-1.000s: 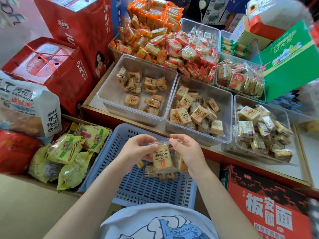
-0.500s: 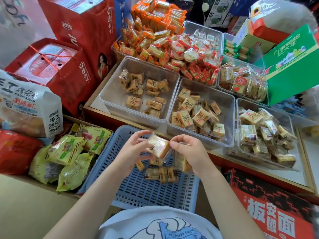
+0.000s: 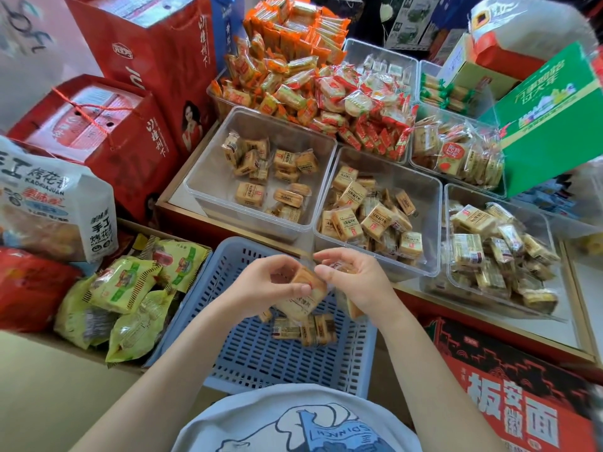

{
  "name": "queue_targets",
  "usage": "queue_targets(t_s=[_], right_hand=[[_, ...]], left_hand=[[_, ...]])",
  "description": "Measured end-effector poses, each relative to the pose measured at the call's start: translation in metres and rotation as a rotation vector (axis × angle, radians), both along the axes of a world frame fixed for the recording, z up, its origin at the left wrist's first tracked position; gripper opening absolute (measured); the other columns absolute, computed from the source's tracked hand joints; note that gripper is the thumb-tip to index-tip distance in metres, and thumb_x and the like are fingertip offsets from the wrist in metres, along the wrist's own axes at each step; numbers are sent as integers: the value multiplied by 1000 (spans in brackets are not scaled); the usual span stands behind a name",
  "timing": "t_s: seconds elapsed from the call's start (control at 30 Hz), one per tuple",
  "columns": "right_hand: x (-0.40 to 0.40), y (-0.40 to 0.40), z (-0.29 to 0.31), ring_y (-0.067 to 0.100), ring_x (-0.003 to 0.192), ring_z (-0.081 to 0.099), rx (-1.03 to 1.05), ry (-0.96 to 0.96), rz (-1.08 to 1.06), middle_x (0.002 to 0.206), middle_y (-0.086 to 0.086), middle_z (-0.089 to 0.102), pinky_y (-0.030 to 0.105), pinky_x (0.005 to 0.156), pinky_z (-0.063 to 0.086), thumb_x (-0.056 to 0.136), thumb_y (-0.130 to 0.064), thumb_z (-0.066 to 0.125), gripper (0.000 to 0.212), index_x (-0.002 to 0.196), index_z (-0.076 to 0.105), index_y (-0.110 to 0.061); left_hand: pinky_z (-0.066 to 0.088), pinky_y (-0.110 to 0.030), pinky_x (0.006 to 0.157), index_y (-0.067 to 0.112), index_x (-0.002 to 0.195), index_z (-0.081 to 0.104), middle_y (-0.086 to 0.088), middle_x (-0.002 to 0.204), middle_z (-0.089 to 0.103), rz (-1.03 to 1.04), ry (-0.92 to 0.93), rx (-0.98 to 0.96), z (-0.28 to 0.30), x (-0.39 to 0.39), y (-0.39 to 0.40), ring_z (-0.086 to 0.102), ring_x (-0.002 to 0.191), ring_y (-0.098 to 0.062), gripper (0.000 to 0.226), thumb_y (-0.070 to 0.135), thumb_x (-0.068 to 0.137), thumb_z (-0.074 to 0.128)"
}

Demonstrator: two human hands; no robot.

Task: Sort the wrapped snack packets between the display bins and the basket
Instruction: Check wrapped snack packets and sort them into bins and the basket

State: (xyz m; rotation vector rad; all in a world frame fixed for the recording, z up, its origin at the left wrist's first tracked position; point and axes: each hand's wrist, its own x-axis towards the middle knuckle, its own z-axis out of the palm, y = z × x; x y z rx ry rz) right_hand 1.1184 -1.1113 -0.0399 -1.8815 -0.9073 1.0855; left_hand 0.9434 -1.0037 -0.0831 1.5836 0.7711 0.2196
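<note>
Tan wrapped snack packet (image 3: 305, 298) held tilted over blue basket (image 3: 261, 357), a few packets (image 3: 305, 327) inside, clear display bins (image 3: 261, 177) behind, seemingly part-filled

red carton (image 3: 509, 399) "板安面", white bag (image 3: 49, 203) "KAOHUAJUAN"

The light is bright, even and daylight-like, and shadows under the hands (image 3: 326, 282) are soft and faint. Pale glare sits on the clear bins (image 3: 261, 132) and on the glossy wrappers at the far side. The wide lens bends straight lines toward the edges. The white bag (image 3: 29, 40) at far left and the red box (image 3: 522, 402) at near right are smeared with blur.
</note>
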Motion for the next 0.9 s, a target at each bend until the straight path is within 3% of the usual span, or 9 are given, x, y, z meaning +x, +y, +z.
queue_targets(t_s=[0.17,0.4,0.5,0.57,0.67,0.73,0.8,0.9], right_hand=[[-2,-3,0,18,97,69,-83,20,-7,98,1,75,25,83,54,90,-31,77,11,99,76,-26],[-7,2,-2,23,96,69,-113,-50,-56,95,8,74,36,88,56,93,-20,70,3,92,72,-18],[-7,1,-2,23,91,69,-52,115,-115,89,7,74,39,88,56,95,-14,66,7,91,72,-12],[-9,0,-3,25,91,68,-14,260,-154,89,9,73,48,92,56,96,-12,65,8,91,71,-10],[-8,0,-4,32,102,68,29,351,-154,104,15,74,56,102,51,95,-14,68,7,101,72,-14],[-8,2,-2,32,113,67,33,378,-142,119,16,70,51,104,52,94,-14,70,25,118,66,-20],[-10,4,0,31,112,67,20,429,-166,125,17,64,48,99,55,92,-15,73,41,129,57,-25],[-13,7,1,31,98,70,13,573,-257,120,23,59,45,79,61,87,-12,72,49,131,50,-22]], left_hand=[[58,-24,77,18,101,71,3,95,79,166,-29,-43,-4,-3,0,75,89,-11,27,22,79,86],[62,-37,80,15,106,69,-1,96,79,212,-12,-83,-8,-2,-7,76,90,-18,33,32,82,84],[61,-36,76,18,118,65,-3,101,79,178,-70,-204,0,-5,-6,75,96,-24,45,44,83,78],[60,-36,75,21,126,58,-8,105,78,121,-92,-283,6,-5,-3,75,97,-26,48,42,84,70],[57,-38,86,30,127,58,-2,108,77,65,-23,-257,8,-5,1,74,100,-21,36,45,96,65],[53,-39,94,36,124,61,7,113,74,49,44,-265,6,-4,-1,70,106,-15,47,66,87,63],[54,-37,92,36,125,60,7,119,71,16,53,-334,7,-1,-11,69,107,-13,72,79,68,67],[53,-32,71,14,115,60,-5,98,68,50,-117,-527,4,4,-21,66,79,-17,65,55,69,81]])
